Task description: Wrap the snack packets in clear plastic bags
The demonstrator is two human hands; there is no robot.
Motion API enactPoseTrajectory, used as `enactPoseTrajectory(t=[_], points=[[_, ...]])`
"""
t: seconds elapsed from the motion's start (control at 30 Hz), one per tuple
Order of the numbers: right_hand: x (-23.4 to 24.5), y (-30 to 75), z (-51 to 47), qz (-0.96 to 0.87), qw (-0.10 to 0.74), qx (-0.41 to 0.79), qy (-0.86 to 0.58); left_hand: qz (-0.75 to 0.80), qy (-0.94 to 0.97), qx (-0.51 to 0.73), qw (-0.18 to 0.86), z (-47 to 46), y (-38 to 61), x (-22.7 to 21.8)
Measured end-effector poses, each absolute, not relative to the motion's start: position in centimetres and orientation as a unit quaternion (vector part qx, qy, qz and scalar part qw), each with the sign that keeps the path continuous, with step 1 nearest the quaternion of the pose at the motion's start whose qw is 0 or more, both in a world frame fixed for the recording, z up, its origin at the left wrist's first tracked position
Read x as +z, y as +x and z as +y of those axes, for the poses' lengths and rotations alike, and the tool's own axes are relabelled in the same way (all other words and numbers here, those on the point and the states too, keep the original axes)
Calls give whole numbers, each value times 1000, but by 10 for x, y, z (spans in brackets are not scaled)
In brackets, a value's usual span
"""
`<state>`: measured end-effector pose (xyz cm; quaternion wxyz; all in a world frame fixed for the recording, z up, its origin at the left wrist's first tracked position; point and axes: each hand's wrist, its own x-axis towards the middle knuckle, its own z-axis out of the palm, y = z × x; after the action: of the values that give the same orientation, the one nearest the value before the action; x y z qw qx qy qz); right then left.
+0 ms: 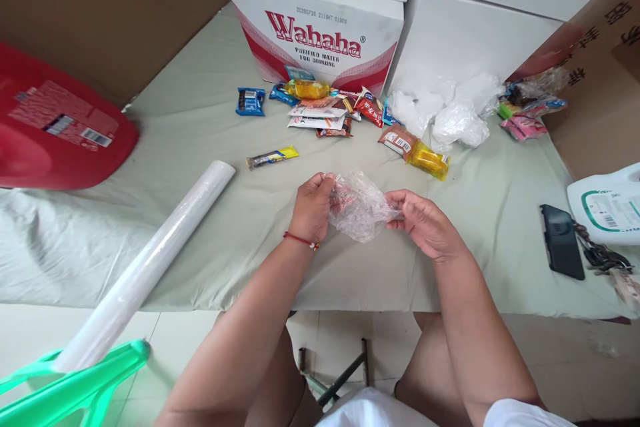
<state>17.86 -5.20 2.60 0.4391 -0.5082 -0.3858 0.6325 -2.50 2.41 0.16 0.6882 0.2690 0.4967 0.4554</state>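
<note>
A crumpled clear plastic bag (361,210) hangs between my two hands, just above the cloth. My left hand (314,203), with a red cord at the wrist, pinches its left edge. On the other side my right hand (420,219) grips the bag's right edge between thumb and fingers. Beyond the hands lie a yellow and black snack bar (273,157), a yellow packet (428,160) touching a brown packet (397,139), and a heap of wrapped snacks (320,112). A blue packet (251,101) sits left of the heap.
Crumpled plastic bags (457,110) and more wrapped snacks (533,110) lie at the back right. A Wahaha carton (320,33) stands behind. A film roll (155,257) leans at left near a red jug (60,123). A phone (561,241) and white bottle (607,203) are at right.
</note>
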Motion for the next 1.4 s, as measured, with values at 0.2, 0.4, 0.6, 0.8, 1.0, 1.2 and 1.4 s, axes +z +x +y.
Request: enactPoseTrajectory(t=[0.2,0.4,0.6,0.8,1.0,1.2,1.4], points=[[23,179,-50,-345,464,620,-530,525,279,471,651,26,-26,0],[18,173,-45,-314,479,609,-549,498,473,643,339,1,-31,8],[18,169,-44,-314,480,597,-561,399,775,377,313,-9,-21,-1],[15,173,-41,-257,469,630,-563,366,842,321,232,-5,-21,-16],[14,176,-41,-292,413,630,-589,318,848,349,241,-4,-24,-22],[14,182,-41,-287,448,610,-588,345,705,465,409,0,-32,-13],[16,185,-42,-284,457,610,-582,372,472,506,619,8,-44,-1]])
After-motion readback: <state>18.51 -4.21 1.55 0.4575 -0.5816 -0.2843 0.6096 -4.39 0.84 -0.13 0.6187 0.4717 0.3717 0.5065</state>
